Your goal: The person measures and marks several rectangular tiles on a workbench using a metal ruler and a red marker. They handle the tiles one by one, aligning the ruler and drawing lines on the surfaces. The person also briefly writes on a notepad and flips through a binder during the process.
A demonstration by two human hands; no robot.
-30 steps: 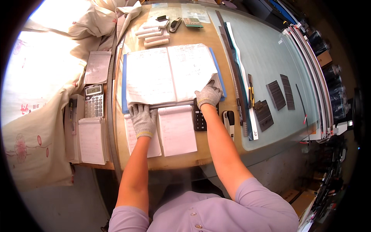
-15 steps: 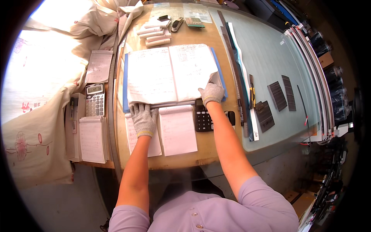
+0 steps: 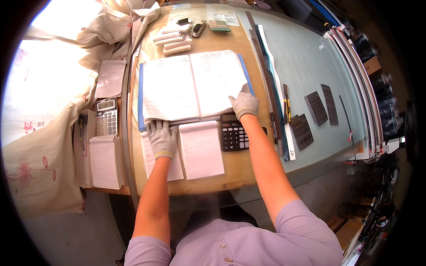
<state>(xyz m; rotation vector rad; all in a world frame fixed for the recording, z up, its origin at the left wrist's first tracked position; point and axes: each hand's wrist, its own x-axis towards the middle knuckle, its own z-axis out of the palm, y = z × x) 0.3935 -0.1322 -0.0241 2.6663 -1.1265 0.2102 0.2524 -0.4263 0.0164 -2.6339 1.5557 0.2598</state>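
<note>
An open book of handwritten pages (image 3: 171,86) lies in a blue folder (image 3: 140,99) on the table. My left hand (image 3: 162,138), in a grey knit glove, rests flat with fingers spread at the book's lower left edge, over a notepad (image 3: 174,170). At the lower right corner of the book, my gloved right hand (image 3: 246,105) has curled fingers closed on a page corner (image 3: 244,88) that bends upward. Beside the left notepad lies a second notepad (image 3: 202,153). A black calculator (image 3: 231,137) sits below the right hand, partly hidden by that forearm.
Rolled papers (image 3: 175,42), a stapler (image 3: 199,29) and a flat green-edged piece (image 3: 218,25) lie beyond the book. To the left are a silver calculator (image 3: 106,117) and a stack of pads (image 3: 105,162). A yellow-black cutter (image 3: 286,106) and dark strips (image 3: 316,107) lie right.
The whole view has shifted slightly. My right hand has moved a little to the right, uncovering more of the black calculator, and the page corner looks less raised. The left hand stays in place.
</note>
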